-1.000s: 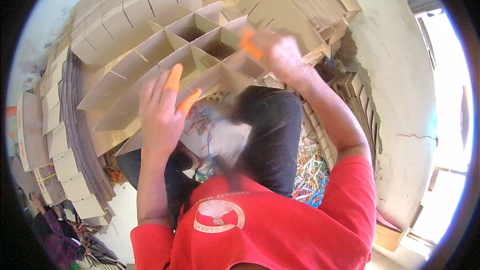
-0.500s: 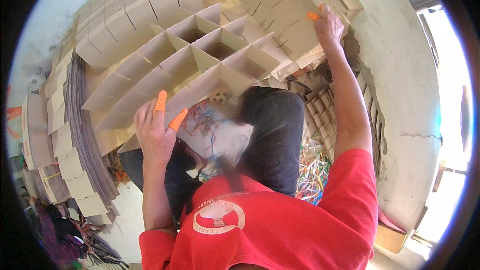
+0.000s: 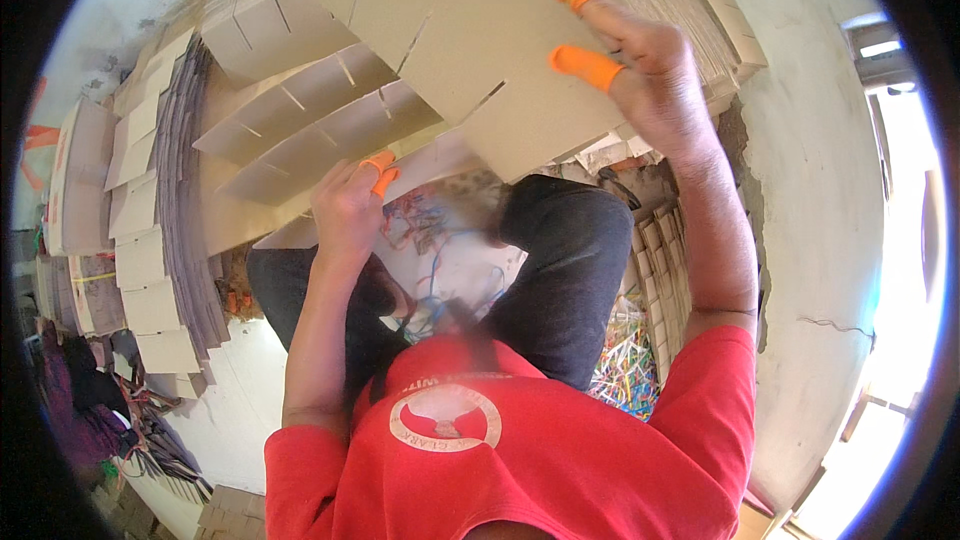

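My right hand [image 3: 650, 80], with orange finger cots on thumb and forefinger, grips a slotted cardboard sheet [image 3: 450, 50] by its right edge. The thumb lies on the sheet's face. That sheet is tilted over a partly assembled cardboard divider grid [image 3: 300, 105] and hides its right part. Long slotted strips of the grid stand on edge to the left. My left hand [image 3: 345, 205], also in orange finger cots, is closed at the near strip [image 3: 430, 160] of the grid, thumb and forefinger close together. The strip's edge between those fingers is hard to make out.
Stacks of slotted cardboard stand at the back left [image 3: 265, 10] and back right [image 3: 690, 20]. A tall layered cardboard pile [image 3: 150, 240] is on the left. Colourful strapping scraps [image 3: 625, 350] lie beside my right knee. A worn wall [image 3: 810, 240] rises at the right.
My right hand has come left and nearer from the back-right stack, bringing a cardboard sheet over the grid. My left hand has moved slightly right, its thumb and forefinger drawing together.
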Tool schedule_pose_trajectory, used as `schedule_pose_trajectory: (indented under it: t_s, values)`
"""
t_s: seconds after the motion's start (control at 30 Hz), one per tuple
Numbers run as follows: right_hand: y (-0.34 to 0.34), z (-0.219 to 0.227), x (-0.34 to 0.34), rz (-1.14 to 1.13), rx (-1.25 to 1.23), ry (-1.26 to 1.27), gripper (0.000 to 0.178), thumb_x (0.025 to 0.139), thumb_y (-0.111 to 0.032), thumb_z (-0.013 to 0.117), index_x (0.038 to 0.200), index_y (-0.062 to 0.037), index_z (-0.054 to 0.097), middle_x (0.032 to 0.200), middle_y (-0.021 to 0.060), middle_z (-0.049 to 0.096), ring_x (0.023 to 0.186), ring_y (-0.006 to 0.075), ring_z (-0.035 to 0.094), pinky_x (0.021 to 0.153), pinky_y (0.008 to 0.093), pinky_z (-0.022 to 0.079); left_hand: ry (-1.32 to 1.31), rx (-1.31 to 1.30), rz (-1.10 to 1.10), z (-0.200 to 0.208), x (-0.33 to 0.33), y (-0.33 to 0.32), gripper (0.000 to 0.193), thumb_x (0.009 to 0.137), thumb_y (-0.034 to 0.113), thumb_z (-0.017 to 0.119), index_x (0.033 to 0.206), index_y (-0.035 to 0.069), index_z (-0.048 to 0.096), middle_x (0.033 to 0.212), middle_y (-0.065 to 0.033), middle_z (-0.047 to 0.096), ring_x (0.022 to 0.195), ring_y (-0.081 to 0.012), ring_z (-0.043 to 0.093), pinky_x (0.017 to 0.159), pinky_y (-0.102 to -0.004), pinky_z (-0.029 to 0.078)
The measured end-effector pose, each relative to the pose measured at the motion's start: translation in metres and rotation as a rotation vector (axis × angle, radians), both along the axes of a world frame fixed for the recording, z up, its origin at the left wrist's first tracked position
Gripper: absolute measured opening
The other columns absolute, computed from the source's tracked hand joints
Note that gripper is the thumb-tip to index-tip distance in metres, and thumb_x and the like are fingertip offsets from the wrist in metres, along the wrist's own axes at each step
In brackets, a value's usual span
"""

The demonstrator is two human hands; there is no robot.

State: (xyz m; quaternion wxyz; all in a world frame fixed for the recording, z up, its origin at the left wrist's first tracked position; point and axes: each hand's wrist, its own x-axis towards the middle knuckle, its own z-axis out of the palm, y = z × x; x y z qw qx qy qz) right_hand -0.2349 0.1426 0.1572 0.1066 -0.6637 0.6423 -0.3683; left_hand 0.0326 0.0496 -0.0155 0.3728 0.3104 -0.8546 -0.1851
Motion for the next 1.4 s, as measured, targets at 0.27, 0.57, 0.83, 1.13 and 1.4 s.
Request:
schedule_pose_trajectory:
  t_s: [0.27,0.57,0.83,1.13,1.4]
  values:
    - [-0.018,-0.008,0.018,-0.001,0.109,-0.057,0.055,0.084,-0.003,0.071,0.136,-0.0067,0.054,0.135,0.0065,0.06,0.123,0.008,0.05,0.107,0.0257,0.037,-0.033,-0.036,0.001,0.005,0.0,-0.002,0.019,0.074,0.006,0.076,0.093,0.005,0.073,0.069,-0.011,0.061,0.062,-0.0247,0.057,0.057,-0.0364,0.046]
    - [-0.029,-0.03,0.034,0.055,0.196,-0.022,0.053,0.083,0.0,0.068,0.134,-0.0062,0.055,0.124,0.0121,0.066,0.101,0.0103,0.064,0.086,0.0292,0.05,-0.024,-0.023,-0.017,0.002,-0.003,-0.005,0.018,0.077,0.008,0.074,0.094,0.006,0.073,0.07,-0.0117,0.061,0.062,-0.0262,0.057,0.057,-0.0375,0.046]
    - [-0.051,-0.095,0.043,0.3,0.189,0.169,0.04,0.078,-0.004,0.065,0.117,0.0009,0.055,0.082,0.0268,0.063,0.08,0.041,0.065,0.066,0.0445,0.052,-0.044,0.026,0.004,0.0,-0.005,-0.01,0.017,0.077,0.005,0.073,0.094,0.006,0.073,0.074,-0.0123,0.065,0.067,-0.026,0.062,0.06,-0.0366,0.048]
    - [-0.027,-0.101,0.018,0.023,0.023,0.5,0.041,0.084,-0.017,0.065,0.124,-0.0107,0.058,0.099,0.0123,0.066,0.091,0.0317,0.065,0.071,0.0419,0.055,-0.003,0.045,0.014,0.006,-0.003,-0.008,0.022,0.075,0.004,0.076,0.097,0.004,0.073,0.079,-0.0126,0.067,0.07,-0.025,0.065,0.063,-0.0343,0.051]
    - [0.036,-0.154,-0.194,-0.906,0.381,1.058,0.047,0.087,-0.025,0.065,0.129,-0.0092,0.053,0.12,0.0149,0.059,0.116,0.0318,0.053,0.089,0.0459,0.048,-0.037,-0.082,0.03,0.009,-0.009,-0.002,0.031,0.07,0.005,0.081,0.1,0.004,0.073,0.081,-0.0123,0.067,0.071,-0.0249,0.063,0.063,-0.0349,0.051]
